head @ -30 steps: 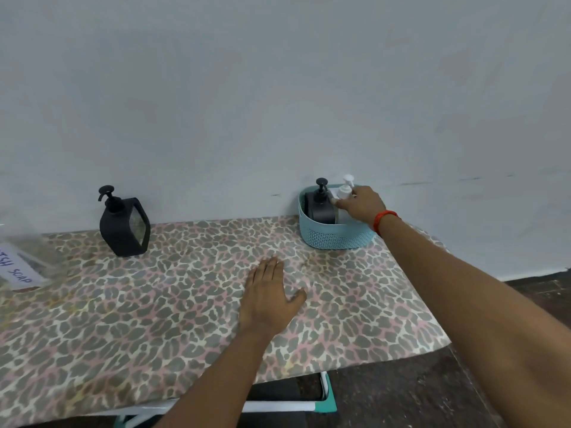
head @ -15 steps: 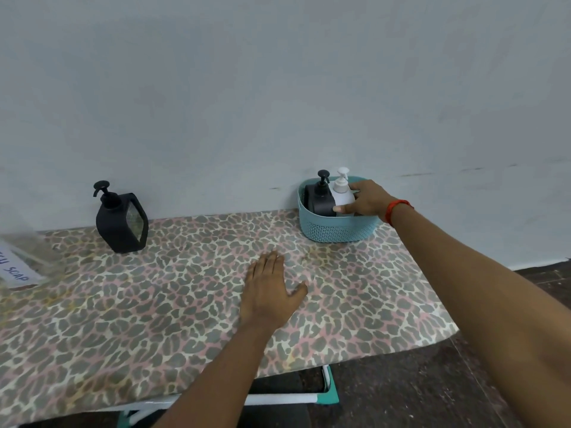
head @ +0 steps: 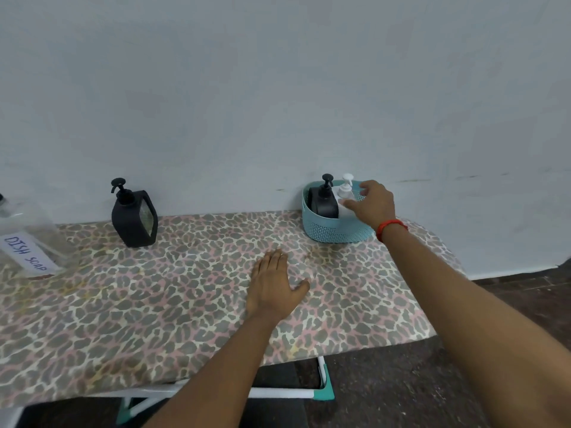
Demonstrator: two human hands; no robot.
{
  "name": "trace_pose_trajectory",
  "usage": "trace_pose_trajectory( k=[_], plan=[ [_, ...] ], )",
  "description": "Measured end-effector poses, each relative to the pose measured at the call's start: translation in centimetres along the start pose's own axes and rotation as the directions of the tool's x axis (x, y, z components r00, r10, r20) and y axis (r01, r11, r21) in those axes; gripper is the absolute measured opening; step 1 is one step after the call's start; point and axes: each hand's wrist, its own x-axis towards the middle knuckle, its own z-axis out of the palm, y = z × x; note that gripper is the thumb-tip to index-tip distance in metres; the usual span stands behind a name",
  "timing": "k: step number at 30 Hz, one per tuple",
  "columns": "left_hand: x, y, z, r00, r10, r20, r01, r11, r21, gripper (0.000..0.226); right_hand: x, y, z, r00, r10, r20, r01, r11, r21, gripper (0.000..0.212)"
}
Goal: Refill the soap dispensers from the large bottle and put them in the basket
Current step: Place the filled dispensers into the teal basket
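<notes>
A teal basket [head: 332, 231] stands at the table's back right by the wall. Inside it stand a black pump dispenser [head: 324, 201] and a white pump dispenser [head: 345, 189], both upright. My right hand [head: 372, 205] hovers just right of the white dispenser with fingers spread, apart from it. My left hand [head: 275, 284] lies flat, palm down, on the table's middle. Another black dispenser [head: 133, 216] stands by the wall at the back left. The large clear bottle [head: 29, 239] labelled "DISH SOAP" sits at the far left edge.
The table [head: 154, 304] has a leopard-print cover; its front edge and right end drop to a dark floor [head: 432, 381]. A grey wall runs right behind the objects. White and teal table legs [head: 323, 384] show below the front edge.
My right hand set the white dispenser down into the basket, then let go and opened, drawing back slightly. My left hand stayed flat on the table.
</notes>
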Motion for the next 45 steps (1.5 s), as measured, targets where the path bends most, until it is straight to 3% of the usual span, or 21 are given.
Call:
trace_pose_trajectory(
  k=[3, 7, 12, 17, 20, 25, 29, 33, 37, 45],
  plan=[
    [-0.6, -0.8, -0.9, 0.999, 0.022, 0.029, -0.021, 0.999, -0.039, 0.09, -4.3, -2.0, 0.5, 0.976, 0.012, -0.219, 0.025, 0.986, 0.167, 0.028],
    [-3.0, -5.6, -3.5, 0.999, -0.029, 0.041, 0.03, 0.999, -0.022, 0.089, -8.5, -5.7, 3.2, 0.978, -0.058, -0.2, 0.098, 0.975, 0.2, 0.012],
    [-7.1, -16.5, -8.9, 0.986, -0.164, -0.038, 0.165, 0.986, 0.02, 0.089, -11.5, -13.0, 9.4, 0.977, -0.198, 0.076, 0.181, 0.966, 0.183, 0.023],
    [-10.3, -26.4, -13.5, 0.953, -0.279, -0.116, 0.284, 0.958, 0.028, 0.095, -13.9, -22.9, 18.5, 0.855, -0.259, 0.45, 0.256, 0.964, 0.069, 0.064],
    [-10.8, -30.4, -14.6, 0.937, -0.318, -0.145, 0.32, 0.947, -0.012, 0.111, -14.7, -28.0, 23.2, 0.799, -0.263, 0.54, 0.283, 0.958, 0.047, 0.048],
    [-10.0, -32.5, -14.5, 0.944, -0.287, -0.164, 0.287, 0.958, -0.024, 0.089, -13.7, -32.8, 28.0, 0.871, -0.236, 0.431, 0.198, 0.971, 0.131, 0.051],
    [-9.7, -32.6, -14.1, 0.953, -0.254, -0.168, 0.253, 0.967, -0.024, 0.086, -12.9, -33.3, 29.0, 0.907, -0.195, 0.373, 0.171, 0.98, 0.097, 0.034],
    [-9.1, -31.1, -13.6, 0.958, -0.243, -0.149, 0.244, 0.97, -0.016, 0.093, -13.0, -32.2, 28.3, 0.923, -0.16, 0.349, 0.1, 0.978, 0.183, 0.038],
    [-8.1, -26.9, -12.1, 0.974, -0.197, -0.111, 0.196, 0.98, -0.021, 0.092, -12.6, -29.9, 24.8, 0.947, -0.142, 0.287, 0.062, 0.961, 0.271, 0.042],
    [-4.1, -14.5, -7.5, 0.994, -0.102, 0.041, 0.104, 0.994, -0.037, 0.101, -9.3, -22.5, 10.0, 0.983, -0.183, 0.016, 0.169, 0.937, 0.305, 0.035]
  ],
)
